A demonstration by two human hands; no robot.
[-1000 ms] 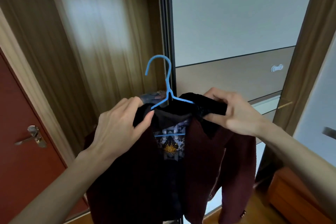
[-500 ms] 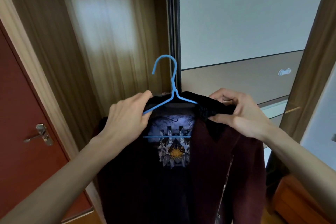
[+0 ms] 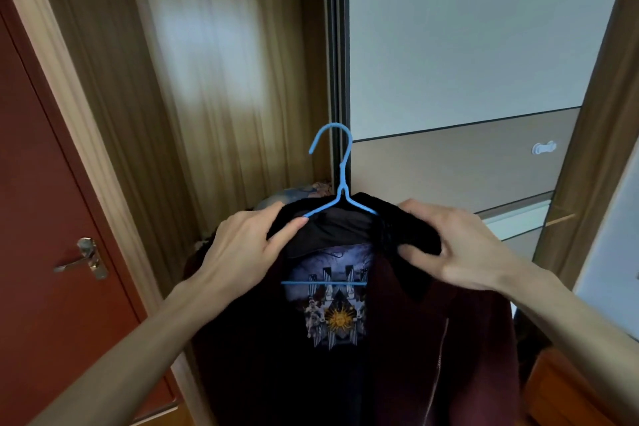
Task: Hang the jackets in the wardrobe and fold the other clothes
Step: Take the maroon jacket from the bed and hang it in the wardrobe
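Now both hands grip jacket [image 3: 432,339] shoulders: left hand [image 3: 238,252], right hand [image 3: 460,249]; hanger [image 3: 340,190] hook sticks up btwn fingers, pointing left.

Both bare forearms reach up and forward from the lower corners. The left hand [image 3: 238,252] curls over the jacket's [image 3: 449,339] left shoulder, thumb along the collar. The right hand [image 3: 460,245] pinches the black collar, fingers curled on top, thumb beneath.

The left hand [image 3: 242,249] has shifted from covering the blue hanger's [image 3: 337,180] left arm to gripping the dark red jacket's [image 3: 449,339] collar beneath it, exposing more printed lining [image 3: 332,304].
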